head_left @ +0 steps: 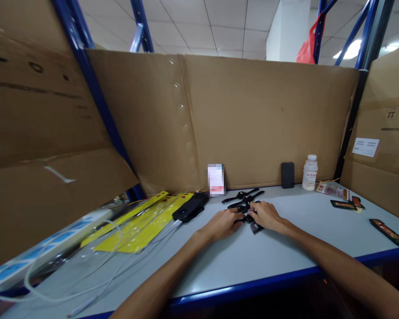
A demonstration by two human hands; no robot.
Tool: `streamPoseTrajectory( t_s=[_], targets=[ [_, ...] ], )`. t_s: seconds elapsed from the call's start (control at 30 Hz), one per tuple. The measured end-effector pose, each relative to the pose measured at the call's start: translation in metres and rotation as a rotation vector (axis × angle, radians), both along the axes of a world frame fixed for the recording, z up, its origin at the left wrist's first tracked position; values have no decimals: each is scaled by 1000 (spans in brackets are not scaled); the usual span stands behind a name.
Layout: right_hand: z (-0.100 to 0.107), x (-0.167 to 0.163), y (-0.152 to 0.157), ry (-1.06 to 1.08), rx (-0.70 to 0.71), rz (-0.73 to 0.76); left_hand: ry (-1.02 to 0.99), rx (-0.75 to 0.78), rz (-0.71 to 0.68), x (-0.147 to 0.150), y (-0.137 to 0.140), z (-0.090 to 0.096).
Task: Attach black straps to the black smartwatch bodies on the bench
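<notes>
Black strapped items (242, 195) are clustered on the pale table (232, 263), the nearest touched by the left hand (223, 223) and right hand (266, 215); a white bottle (310, 173) is set near a dark phone (287, 175).

Passable over the table (319, 215) right of the right hand (265, 215); blocked leftward by black device (191, 207), cable (177, 224) and yellow packets (153, 230), ahead by black straps (242, 195), seemingly, then cardboard (252, 115).

Surface (239, 261): pale, blue-edged, before you
Your left: yellow packaging (159, 221), black device (191, 207)
Centre: black straps (241, 195) facing you
Your right: dark phone (287, 175), white bottle (309, 175), dark packet (389, 231)
</notes>
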State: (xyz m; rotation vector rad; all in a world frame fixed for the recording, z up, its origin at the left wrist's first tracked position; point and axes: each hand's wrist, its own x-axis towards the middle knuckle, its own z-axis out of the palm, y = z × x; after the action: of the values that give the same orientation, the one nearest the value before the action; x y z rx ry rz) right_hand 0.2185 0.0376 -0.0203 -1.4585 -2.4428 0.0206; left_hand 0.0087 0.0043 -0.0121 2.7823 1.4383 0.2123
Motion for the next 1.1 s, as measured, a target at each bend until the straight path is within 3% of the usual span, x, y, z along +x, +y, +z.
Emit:
streamPoseTrajectory(
  t_s=[0.27, 0.67, 0.9, 1.1],
  targets=[
    [4, 7, 5, 98, -29, 175, 15, 12, -3, -1, 1, -3],
    [1, 15, 14, 48, 31, 36, 21, 13, 9, -1, -1, -1],
    [-1, 18, 16, 65, -24, 170, 20, 29, 16, 3, -2, 0],
    [-8, 17, 36, 184, -139, 99, 20, 32, 11, 4, -3, -1]
  ],
)
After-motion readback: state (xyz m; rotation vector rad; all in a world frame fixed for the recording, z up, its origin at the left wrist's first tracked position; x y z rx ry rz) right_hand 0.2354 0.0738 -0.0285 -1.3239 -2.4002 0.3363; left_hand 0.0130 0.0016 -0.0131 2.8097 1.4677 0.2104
